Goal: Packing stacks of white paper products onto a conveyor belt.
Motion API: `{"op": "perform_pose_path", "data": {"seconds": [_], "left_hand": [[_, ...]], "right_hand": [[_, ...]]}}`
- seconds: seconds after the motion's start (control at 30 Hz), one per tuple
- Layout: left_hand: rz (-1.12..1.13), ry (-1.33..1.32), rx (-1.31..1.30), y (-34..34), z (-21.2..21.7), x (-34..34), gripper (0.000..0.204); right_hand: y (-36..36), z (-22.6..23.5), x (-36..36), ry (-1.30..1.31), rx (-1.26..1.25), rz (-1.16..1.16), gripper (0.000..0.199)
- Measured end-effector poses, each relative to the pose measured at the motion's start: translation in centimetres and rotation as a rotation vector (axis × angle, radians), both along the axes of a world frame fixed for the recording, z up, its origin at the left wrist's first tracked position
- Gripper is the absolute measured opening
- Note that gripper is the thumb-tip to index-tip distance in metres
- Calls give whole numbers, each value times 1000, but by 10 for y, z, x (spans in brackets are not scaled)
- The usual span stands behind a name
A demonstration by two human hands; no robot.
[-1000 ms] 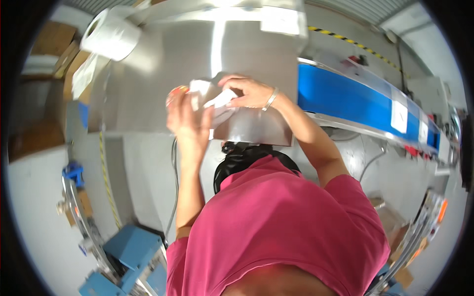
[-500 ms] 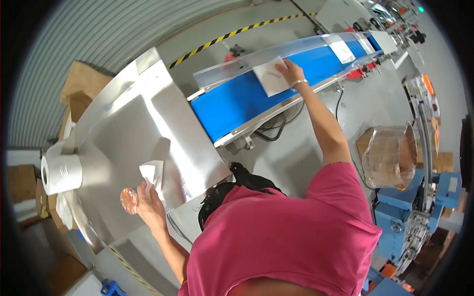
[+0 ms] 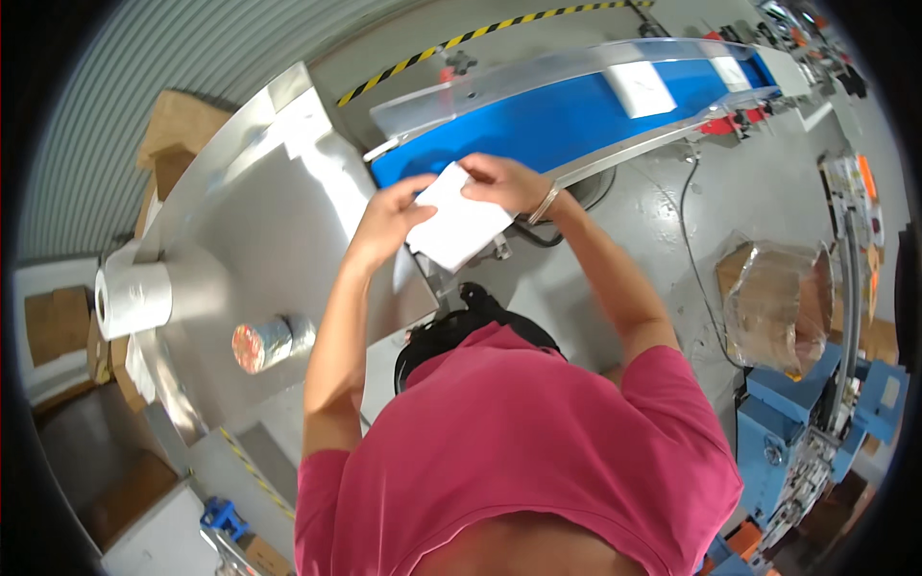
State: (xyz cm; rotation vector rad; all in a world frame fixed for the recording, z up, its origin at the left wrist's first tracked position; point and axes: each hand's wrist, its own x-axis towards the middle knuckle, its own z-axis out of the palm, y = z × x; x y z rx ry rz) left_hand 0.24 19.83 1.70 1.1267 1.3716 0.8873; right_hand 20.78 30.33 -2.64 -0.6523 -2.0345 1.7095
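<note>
A flat white packet (image 3: 461,223) is held in front of me, tilted, over the gap between the metal table and the blue conveyor belt. My left hand (image 3: 389,219) pinches its left edge, thumb on top. On its upper right edge, the fingers of my right hand (image 3: 504,182) are closed too. A pale, thin flap (image 3: 403,267) hangs below my left hand; whether it belongs to the packet I cannot tell. Left of my left forearm, a silvery cylinder (image 3: 264,344) with a red-orange end lies on the metal table (image 3: 259,250).
Two white packets, a nearer one (image 3: 642,89) and a farther one (image 3: 732,73), lie on the blue belt (image 3: 519,125), which has a clear side guard (image 3: 538,84). A white roll (image 3: 136,300) sits at the table's left edge. Right stand a plastic-lined carton (image 3: 783,302) and a blue machine (image 3: 768,432).
My right hand has brought a white packet off the belt toward me. My left hand has left the place beside the cylinder and moved up and right to grip the packet.
</note>
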Motion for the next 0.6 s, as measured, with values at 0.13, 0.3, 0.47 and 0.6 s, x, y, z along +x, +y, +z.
{"op": "perform_pose_path", "data": {"seconds": [0.13, 0.3, 0.47, 0.6], "left_hand": [[15, -143, -122, 33, -9, -2, 39], [282, 190, 72, 28, -22, -7, 50], [82, 222, 26, -48, -31, -16, 32], [-29, 394, 5, -107, -19, -12, 26]], "right_hand": [[10, -3, 7, -47, -84, -127, 28], [58, -29, 20, -156, 68, -458, 29], [149, -68, 84, -588, 505, -722, 44], [170, -61, 146, -857, 862, -955, 62]]}}
